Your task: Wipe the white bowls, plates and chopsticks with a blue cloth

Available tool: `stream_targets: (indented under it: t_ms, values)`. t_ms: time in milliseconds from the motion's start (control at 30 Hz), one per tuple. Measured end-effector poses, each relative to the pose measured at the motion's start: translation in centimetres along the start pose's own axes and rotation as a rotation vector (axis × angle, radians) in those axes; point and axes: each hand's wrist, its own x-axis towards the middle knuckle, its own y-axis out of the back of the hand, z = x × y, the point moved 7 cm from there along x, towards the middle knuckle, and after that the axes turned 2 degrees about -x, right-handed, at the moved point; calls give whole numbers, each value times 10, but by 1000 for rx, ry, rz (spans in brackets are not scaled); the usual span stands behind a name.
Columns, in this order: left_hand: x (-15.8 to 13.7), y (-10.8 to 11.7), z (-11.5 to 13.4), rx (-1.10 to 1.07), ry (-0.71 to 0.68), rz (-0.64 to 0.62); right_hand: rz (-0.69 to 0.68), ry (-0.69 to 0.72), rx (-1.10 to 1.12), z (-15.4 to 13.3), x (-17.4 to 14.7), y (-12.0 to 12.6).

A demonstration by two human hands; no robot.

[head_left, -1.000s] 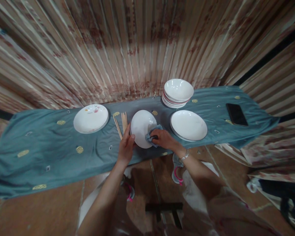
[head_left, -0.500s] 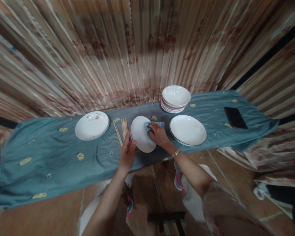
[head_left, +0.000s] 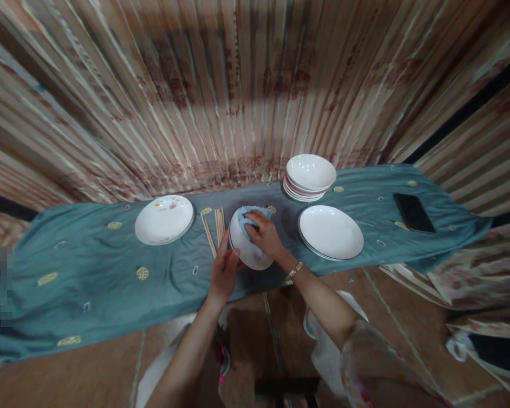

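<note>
A white plate (head_left: 254, 256) with a dark rim is tilted up at the middle of the table, its left edge gripped by my left hand (head_left: 224, 271). My right hand (head_left: 263, 233) presses a light blue cloth (head_left: 247, 215) against the plate's upper face, fingers bent over the cloth. Just left of the plate lie several wooden chopsticks (head_left: 220, 224). To the right rests a small stack of white plates (head_left: 331, 232), and behind it stands a stack of bowls (head_left: 311, 173), some with red bands.
White plates with a floral print (head_left: 165, 220) sit left of the chopsticks. A black phone (head_left: 414, 212) lies at the right end of the green tablecloth (head_left: 106, 260). A pleated curtain (head_left: 204, 113) hangs directly behind the table.
My right hand has slid the cloth leftward, from the plate's right side to its upper left. The left hand keeps its hold on the plate. The whole view has shifted slightly.
</note>
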Motion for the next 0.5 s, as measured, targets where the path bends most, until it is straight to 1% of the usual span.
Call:
stream_targets:
  t_ms: [133, 300, 400, 500]
  values:
    - [2, 2, -4, 0, -4, 4, -11, 38, 42, -20, -7, -7]
    - [6, 8, -9, -5, -32, 40, -46, 83, 114, -42, -29, -13]
    - [7, 11, -12, 2, -34, 37, -88, 98, 187, -51, -43, -13]
    - [8, 10, -14, 10, -30, 24, -99, 115, 213, -57, -49, -8]
